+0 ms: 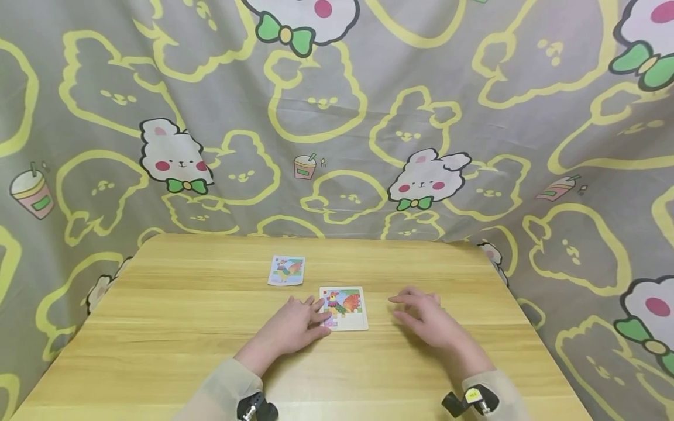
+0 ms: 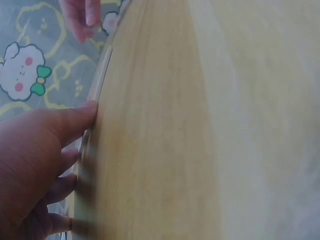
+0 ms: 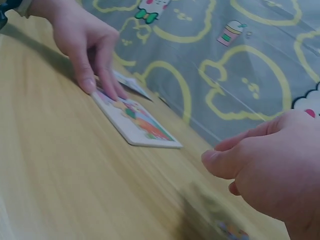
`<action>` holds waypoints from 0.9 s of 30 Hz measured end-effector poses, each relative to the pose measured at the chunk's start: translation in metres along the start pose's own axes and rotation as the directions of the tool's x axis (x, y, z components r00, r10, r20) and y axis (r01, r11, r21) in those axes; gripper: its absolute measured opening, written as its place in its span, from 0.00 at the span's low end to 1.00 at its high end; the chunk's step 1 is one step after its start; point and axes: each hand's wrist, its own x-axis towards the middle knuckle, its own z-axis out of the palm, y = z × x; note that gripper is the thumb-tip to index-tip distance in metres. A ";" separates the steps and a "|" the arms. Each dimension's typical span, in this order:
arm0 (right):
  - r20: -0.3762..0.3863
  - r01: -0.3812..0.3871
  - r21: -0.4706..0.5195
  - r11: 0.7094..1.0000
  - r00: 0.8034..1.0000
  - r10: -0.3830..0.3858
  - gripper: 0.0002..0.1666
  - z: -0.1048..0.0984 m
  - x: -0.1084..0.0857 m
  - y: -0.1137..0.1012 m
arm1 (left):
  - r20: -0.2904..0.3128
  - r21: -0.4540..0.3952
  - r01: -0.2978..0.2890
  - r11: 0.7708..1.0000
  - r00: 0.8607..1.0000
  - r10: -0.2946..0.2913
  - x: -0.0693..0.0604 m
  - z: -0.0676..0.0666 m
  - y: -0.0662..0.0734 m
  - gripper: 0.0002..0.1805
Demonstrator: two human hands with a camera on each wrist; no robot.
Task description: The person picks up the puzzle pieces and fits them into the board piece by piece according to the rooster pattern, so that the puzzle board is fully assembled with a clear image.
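A square jigsaw puzzle (image 1: 353, 320) with a rooster picture lies in a white tray on the table; its lower right part shows bare white. My left hand (image 1: 295, 324) rests on the puzzle's left side, fingertips on top and thumb against the near edge, as the right wrist view also shows. To the right of the puzzle, apart from it, my right hand (image 1: 429, 318) hovers over the table with loosely bent fingers and nothing visible in them. Beneath it, small blurred colourful pieces (image 3: 232, 231) show at the bottom of the right wrist view.
A paper card (image 1: 286, 271) with a similar rooster picture lies behind and left of the puzzle. The wooden table (image 1: 184, 316) is bordered at the back and sides by a grey curtain (image 1: 347, 158) with cartoon prints.
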 end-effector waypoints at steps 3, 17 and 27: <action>-0.010 -0.011 -0.007 1.000 1.000 0.011 0.22 -0.007 -0.007 0.006 | 0.001 0.004 0.002 1.000 1.000 -0.002 0.001 0.001 0.000 0.23; 0.030 -0.150 -0.037 0.988 0.988 0.151 0.28 -0.028 -0.035 0.029 | -0.004 -0.002 0.006 1.000 1.000 -0.006 0.003 0.001 -0.001 0.24; 0.041 -0.166 -0.017 0.986 0.985 0.167 0.25 -0.028 -0.036 0.038 | -0.004 0.001 0.013 1.000 1.000 -0.013 0.001 0.002 -0.002 0.24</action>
